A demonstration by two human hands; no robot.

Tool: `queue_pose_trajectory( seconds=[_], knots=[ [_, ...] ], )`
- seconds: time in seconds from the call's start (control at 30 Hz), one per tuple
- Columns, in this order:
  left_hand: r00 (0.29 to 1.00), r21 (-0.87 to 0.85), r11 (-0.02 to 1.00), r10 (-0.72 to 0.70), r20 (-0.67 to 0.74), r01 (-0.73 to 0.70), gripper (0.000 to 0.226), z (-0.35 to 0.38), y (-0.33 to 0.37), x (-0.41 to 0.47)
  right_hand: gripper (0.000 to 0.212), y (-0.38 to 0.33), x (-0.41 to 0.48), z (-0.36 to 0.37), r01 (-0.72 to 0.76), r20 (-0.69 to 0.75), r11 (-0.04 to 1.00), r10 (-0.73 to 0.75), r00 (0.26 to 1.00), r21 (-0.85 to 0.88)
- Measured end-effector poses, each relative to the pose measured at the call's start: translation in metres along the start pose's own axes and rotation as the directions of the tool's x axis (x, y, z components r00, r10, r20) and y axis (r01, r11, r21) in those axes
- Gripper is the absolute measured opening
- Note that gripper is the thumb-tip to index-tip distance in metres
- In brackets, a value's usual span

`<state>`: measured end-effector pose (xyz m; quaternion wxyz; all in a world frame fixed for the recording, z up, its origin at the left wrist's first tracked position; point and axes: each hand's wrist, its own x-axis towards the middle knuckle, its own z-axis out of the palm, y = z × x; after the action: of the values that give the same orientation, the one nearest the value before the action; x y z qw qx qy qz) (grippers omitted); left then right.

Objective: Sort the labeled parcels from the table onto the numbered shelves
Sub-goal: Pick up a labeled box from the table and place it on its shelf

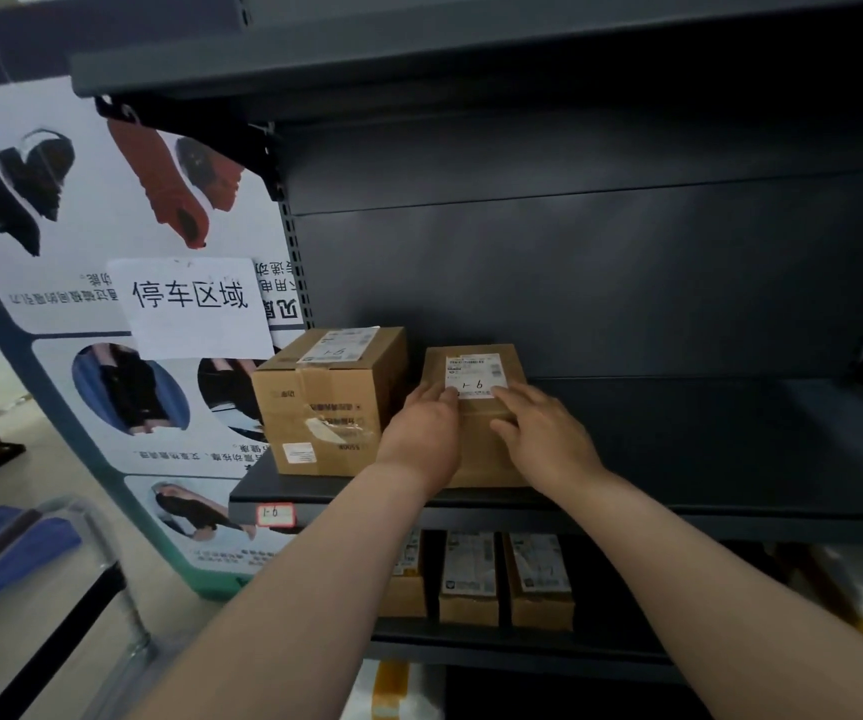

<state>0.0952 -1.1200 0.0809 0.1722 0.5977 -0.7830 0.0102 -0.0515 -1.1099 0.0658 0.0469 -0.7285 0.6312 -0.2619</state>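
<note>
In the head view, a small cardboard parcel (477,439) lies at centre frame on the dark grey shelf board (678,444), near its front edge. Its long axis runs from the front edge toward the back panel, up the frame. A white shipping label (473,374) sits at the parcel's far end, face up, with "9-1" handwritten along its near edge. The left hand (429,428) lies over the parcel's left side and the right hand (543,433) over its right side. Both rest on top with fingers stretched toward the label, the fingertips touching its near corners; neither hand is curled around the box. Just left of the parcel, a small gap apart, stands a larger taped cardboard box (330,402), turned slightly so one corner faces the camera, its own label also marked "9-1". A small red-bordered tag (276,514) on the shelf's front lip, lower left of the boxes, bears a handwritten 1 and 9. On the shelf below, several labelled parcels (471,579) stand side by side. Filling the left of the frame is a printed poster (81,200) with a white paper sign (192,304) over it.
</note>
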Motion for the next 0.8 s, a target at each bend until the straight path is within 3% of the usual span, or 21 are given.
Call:
queue_pose_trajectory(
  seconds=[0.17, 0.33, 0.43, 0.53, 0.63, 0.8],
  knots=[
    [1.0, 0.011, 1.0, 0.016, 0.024, -0.016, 0.061, -0.001, -0.001, 0.001, 0.049, -0.002, 0.0, 0.002, -0.027, -0.003, 0.999, 0.027, 1.0, -0.037],
    [0.995, 0.127, 0.991, 0.042, 0.087, -0.053, 0.069, -0.005, -0.001, -0.003, 0.054, -0.006, -0.003, -0.005, -0.037, 0.066, 0.995, 0.043, 0.997, -0.094],
    [0.995, 0.162, 0.983, 0.073, 0.069, -0.083, 0.076, -0.012, 0.001, -0.005, 0.061, -0.006, -0.013, -0.015, -0.036, -0.004, 0.985, 0.036, 0.999, -0.167],
    [0.974, 0.195, 0.955, 0.227, 0.007, -0.224, 0.072, -0.019, 0.022, -0.011, 0.061, 0.002, -0.032, -0.025, -0.064, -0.045, 0.968, 0.055, 0.998, -0.241],
    [0.923, 0.199, 0.902, 0.377, 0.074, -0.384, 0.059, -0.017, 0.057, -0.016, 0.057, 0.029, -0.063, -0.031, -0.146, -0.029, 0.934, 0.145, 0.989, -0.327],
    [0.77, 0.091, 0.766, 0.623, 0.137, -0.636, 0.034, 0.023, 0.123, -0.033, 0.046, 0.084, -0.159, -0.042, -0.411, -0.099, 0.793, 0.413, 0.905, -0.45]
  ],
)
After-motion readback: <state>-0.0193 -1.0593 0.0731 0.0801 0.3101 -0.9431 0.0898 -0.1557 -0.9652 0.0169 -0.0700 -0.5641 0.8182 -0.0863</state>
